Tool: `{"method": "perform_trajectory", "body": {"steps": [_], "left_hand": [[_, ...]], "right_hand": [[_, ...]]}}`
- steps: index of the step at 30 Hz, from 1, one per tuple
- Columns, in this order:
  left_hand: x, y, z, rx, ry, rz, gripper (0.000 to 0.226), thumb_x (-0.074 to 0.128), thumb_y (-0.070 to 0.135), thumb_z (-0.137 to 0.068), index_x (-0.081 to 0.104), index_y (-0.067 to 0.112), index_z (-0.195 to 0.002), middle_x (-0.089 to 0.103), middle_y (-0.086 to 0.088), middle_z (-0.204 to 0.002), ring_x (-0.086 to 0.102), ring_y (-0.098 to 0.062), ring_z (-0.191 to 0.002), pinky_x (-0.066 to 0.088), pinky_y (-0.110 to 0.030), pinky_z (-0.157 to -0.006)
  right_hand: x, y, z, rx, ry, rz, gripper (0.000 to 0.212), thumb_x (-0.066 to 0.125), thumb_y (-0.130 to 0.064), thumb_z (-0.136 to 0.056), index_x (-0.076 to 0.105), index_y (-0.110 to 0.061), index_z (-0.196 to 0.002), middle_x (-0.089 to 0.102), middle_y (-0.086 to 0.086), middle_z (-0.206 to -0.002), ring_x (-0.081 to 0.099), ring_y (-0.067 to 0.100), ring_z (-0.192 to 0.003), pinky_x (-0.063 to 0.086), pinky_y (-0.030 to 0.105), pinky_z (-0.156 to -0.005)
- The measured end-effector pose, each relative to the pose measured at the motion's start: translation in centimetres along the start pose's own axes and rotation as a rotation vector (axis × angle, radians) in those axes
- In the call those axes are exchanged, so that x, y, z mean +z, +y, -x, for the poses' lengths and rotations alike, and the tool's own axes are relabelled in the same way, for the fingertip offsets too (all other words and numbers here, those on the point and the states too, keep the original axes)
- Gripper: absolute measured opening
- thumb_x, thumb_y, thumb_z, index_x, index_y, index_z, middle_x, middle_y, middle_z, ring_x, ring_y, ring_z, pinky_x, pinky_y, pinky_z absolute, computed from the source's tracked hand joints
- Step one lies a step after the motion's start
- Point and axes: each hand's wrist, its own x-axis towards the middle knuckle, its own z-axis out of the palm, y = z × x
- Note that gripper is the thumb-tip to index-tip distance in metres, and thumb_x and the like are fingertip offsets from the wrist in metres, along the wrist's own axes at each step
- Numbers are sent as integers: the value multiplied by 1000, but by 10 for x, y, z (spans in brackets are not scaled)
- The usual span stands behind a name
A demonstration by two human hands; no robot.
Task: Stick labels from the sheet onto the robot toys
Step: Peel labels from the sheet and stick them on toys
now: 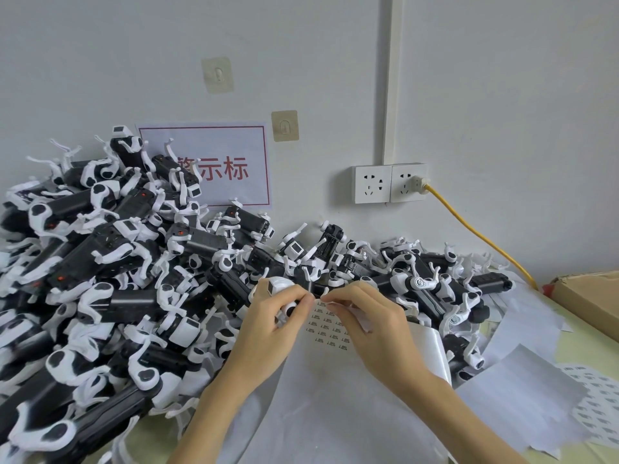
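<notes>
On a pale table by a white wall, left hand grips a robot toy, right hand pinches the label sheet.

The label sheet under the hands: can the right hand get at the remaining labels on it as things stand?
Probably yes. The right hand is already at the label sheet, fingertips at its top edge. The printed rows lie bare just below them, with nothing over them. The left hand holds a robot toy off to the side.
</notes>
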Motion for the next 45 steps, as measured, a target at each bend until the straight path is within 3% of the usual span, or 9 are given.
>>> {"method": "perform_trajectory", "body": {"steps": [7,14,21,24,28,30,38,43,45], "left_hand": [[4,6,0,-14,88,-68,22,59,39,-105,73,38,-88,57,9,-82,46,-9,-107,37,-22,-74],[3,9,1,13,79,-42,25,59,34,-106,66,37,-82,51,12,-75,44,-10,-102,38,-26,-80],[4,6,1,57,66,-96,29,56,44,-103,71,26,-85,52,8,-77,46,-10,-102,39,-20,-81],[5,5,2,51,45,-97,27,57,44,-103,69,28,-84,52,5,-80,48,-10,-106,41,-19,-81],[7,4,1,53,43,-98,28,59,36,-105,66,26,-80,53,-7,-80,49,-14,-101,45,-28,-80],[7,4,1,66,51,-99,32,58,36,-105,65,20,-78,50,-6,-75,47,-15,-100,41,-23,-78],[5,9,0,44,48,-87,31,59,30,-107,65,25,-77,49,-2,-71,44,-9,-99,37,-17,-78],[4,11,0,4,27,-67,34,55,35,-107,66,18,-80,47,-6,-72,44,-15,-100,42,-27,-81],[3,12,0,0,32,-58,33,55,34,-107,66,21,-79,48,-1,-72,44,-14,-100,40,-23,-79]], "right_hand": [[-2,-2,0,-108,11,122,20,67,-8,-101,73,-24,-111,64,-10,-101,62,10,-96,52,26,-80],[-1,-6,-1,15,31,29,19,69,-10,-100,76,-20,-114,68,-13,-105,67,9,-101,56,29,-86],[0,-17,-2,74,-28,-3,14,76,-5,-94,70,-13,-104,63,-8,-99,60,-5,-95,44,2,-85],[0,-15,-2,70,-36,5,12,74,-3,-95,70,-11,-104,63,-5,-98,62,2,-94,49,9,-83],[0,-12,0,65,-51,6,11,71,-5,-98,71,-12,-107,62,-4,-100,65,15,-95,59,31,-86],[2,-13,1,39,-40,0,13,71,-6,-99,70,-13,-109,61,-6,-102,64,15,-96,60,36,-86],[3,-15,3,-42,21,47,15,70,-9,-99,69,-16,-113,63,-10,-104,66,14,-98,60,39,-82],[3,-17,3,-50,24,41,15,68,-12,-101,68,-20,-114,61,-13,-106,68,16,-98,61,40,-82],[3,-15,3,-51,19,37,14,66,-12,-102,69,-18,-115,61,-10,-108,68,17,-98,62,39,-83]]}}
